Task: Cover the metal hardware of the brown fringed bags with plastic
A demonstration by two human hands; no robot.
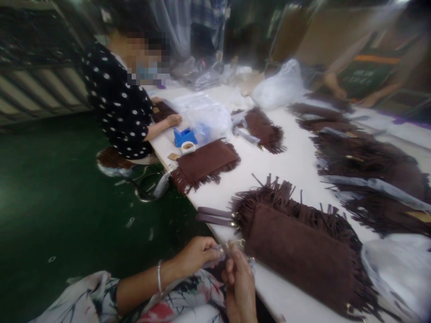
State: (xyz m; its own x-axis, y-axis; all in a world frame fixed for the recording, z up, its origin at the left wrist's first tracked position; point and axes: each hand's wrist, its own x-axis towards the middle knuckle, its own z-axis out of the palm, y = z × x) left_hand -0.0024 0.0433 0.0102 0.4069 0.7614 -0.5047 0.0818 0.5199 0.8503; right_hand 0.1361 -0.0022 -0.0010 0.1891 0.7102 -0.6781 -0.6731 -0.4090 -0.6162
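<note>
My left hand (pixel 197 255) and my right hand (pixel 239 282) meet at the near edge of the white table (pixel 296 166), both pinched on a small gold metal clasp (pixel 235 245) with a bit of clear wrap. Just beyond them lies a brown suede fringed bag (pixel 299 246), its two purple-brown straps (pixel 215 216) sticking out over the table edge. A silver bangle sits on my left wrist.
A person in a black polka-dot top (pixel 117 103) sits at the table's left side beside a blue tape dispenser (pixel 184 136) and another fringed bag (pixel 204 162). More fringed bags (pixel 367 157), clear plastic bags (pixel 279 85) and another person's hand (pixel 332 83) lie farther back. Green floor (pixel 67 202) is on the left.
</note>
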